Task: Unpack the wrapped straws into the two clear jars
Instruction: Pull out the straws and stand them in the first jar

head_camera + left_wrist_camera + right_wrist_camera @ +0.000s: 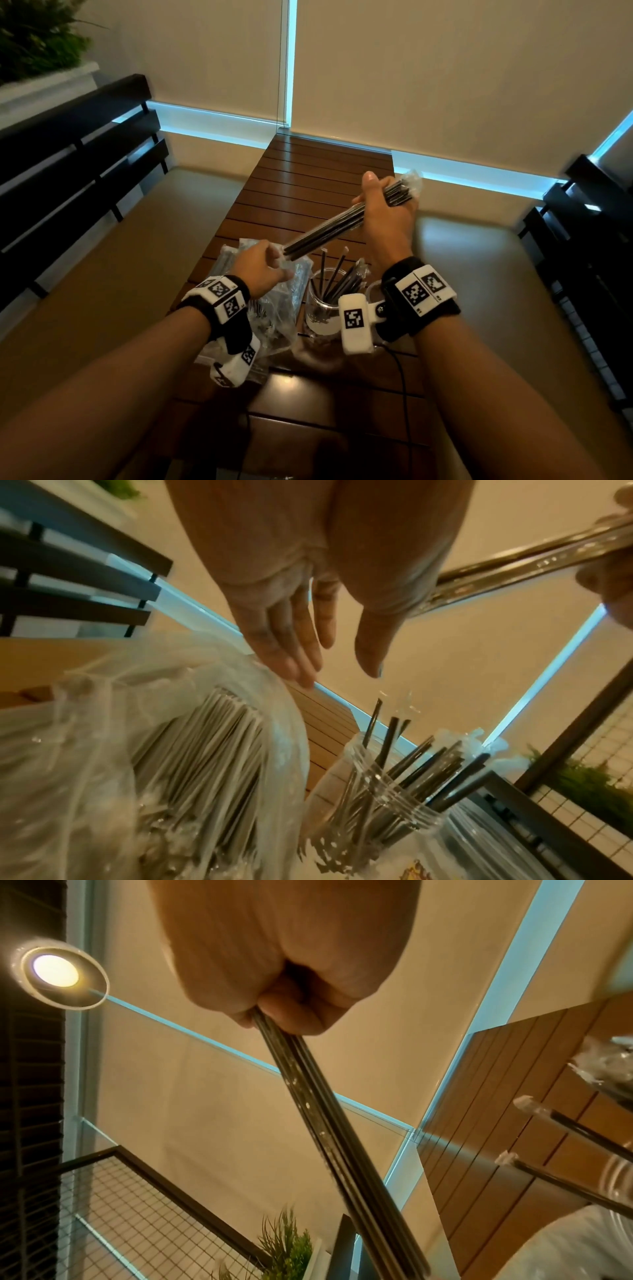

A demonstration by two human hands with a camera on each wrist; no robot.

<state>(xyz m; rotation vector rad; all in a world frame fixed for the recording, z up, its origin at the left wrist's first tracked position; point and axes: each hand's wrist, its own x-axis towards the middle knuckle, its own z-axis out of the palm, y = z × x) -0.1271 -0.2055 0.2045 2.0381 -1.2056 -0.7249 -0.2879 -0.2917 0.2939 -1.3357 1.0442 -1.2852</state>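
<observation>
My right hand (385, 205) grips a bundle of black straws in clear wrappers (329, 229) near its upper end, fist closed round it (284, 993). The bundle (325, 1123) slants down to the left, over the table. My left hand (265, 267) meets the bundle's lower end; in the left wrist view its fingers (294, 647) are straight and the thumb stands apart, with the bundle (531, 564) passing behind the thumb's base. Below stands a clear jar (320, 308) holding several black straws (411, 772). A second jar (373, 291) is mostly hidden behind my right wrist.
A clear plastic bag of wrapped straws (274, 308) lies on the slatted wooden table (308, 171), left of the jar. Black slatted benches (68, 154) flank the table on both sides. A thin black cable (400, 377) runs across the near part of the table.
</observation>
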